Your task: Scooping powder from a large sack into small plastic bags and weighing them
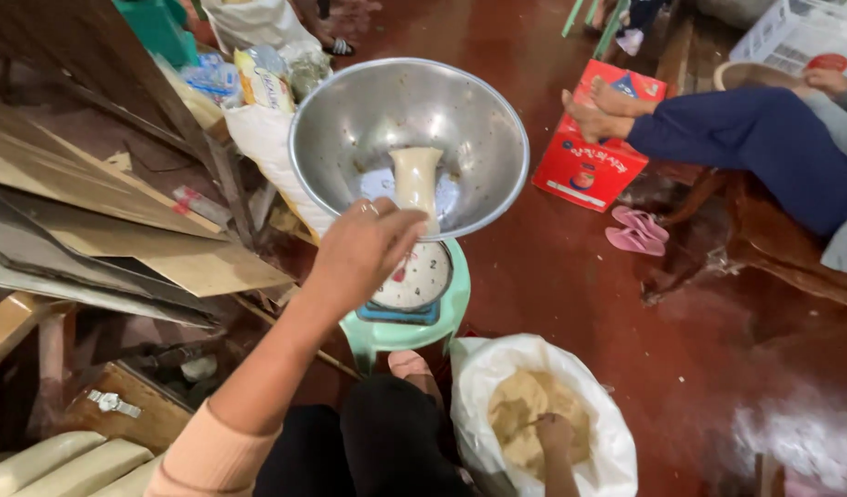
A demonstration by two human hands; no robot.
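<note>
The left hand [359,250] reaches forward with the arm stretched out, wrist bent down, its fingers [391,225] bunched together around the lower end of one pale bag of dough [416,182], which stands upright just past the fingertips inside the single steel scale bowl [350,120]. Below the knuckles sits one green dial scale [414,304]. The right hand [554,434] is lowered into one white sack [483,368], fingers curled and sunk in the beige dough mass [525,405]; whether they pinch any cannot be told. One red box [585,166] lies well apart.
</note>
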